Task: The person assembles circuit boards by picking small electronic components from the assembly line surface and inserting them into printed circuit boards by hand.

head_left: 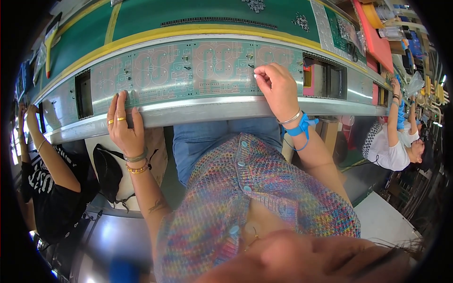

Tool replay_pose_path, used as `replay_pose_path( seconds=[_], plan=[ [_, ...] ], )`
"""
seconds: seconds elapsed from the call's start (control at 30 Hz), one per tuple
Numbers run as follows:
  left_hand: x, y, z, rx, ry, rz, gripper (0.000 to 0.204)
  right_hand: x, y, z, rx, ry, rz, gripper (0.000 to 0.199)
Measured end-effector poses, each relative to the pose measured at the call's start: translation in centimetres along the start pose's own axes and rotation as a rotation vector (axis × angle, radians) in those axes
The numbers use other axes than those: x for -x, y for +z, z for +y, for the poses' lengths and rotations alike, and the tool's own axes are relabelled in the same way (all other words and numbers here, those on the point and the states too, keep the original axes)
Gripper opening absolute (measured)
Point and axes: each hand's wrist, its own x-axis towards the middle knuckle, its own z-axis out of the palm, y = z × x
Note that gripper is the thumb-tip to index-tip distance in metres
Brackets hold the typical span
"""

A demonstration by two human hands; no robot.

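1. So the green circuit boards (218, 66) sit in a row along a metal rail (203, 107), right in front of the person.
2. Left hand (126, 129): fingers loosely spread, 2 fingertips over a board's near edge.
3. Right hand (279, 89): at the boards, thumb and fingertips drawn close, near a small dark part (251, 66). Can't tell if it's gripping anything.
4. Beyond the rail: black component strip (217, 21) on a green mat (141, 19).

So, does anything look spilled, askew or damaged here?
Nothing clearly stands out. The circuit boards sit in line along the metal rail. Small silvery parts lie loosely scattered on the green mat beyond, but they keep to one patch, so it may not be a spill.
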Motion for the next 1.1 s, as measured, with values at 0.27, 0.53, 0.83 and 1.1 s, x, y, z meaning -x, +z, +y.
replay_pose_path(
  seconds=[0.27,0.53,0.83,1.1],
  plan=[
    [0.1,-0.1,0.0,-0.016,0.005,-0.004,0.038,0.2,0.0,-0.2,0.088,-0.027,0.036,0.012],
    [0.1,-0.2,-0.1,-0.02,0.014,-0.004,0.038,0.4,0.1,-0.3,0.081,-0.067,0.053,0.013],
    [0.0,-0.3,0.0,-0.025,0.025,-0.004,0.037,0.1,0.3,0.3,0.097,-0.184,0.101,0.012],
    [-0.1,-0.8,0.6,-0.02,0.008,-0.048,0.038,-5.7,-5.5,2.9,-0.034,-0.011,0.096,0.01]
  ],
)
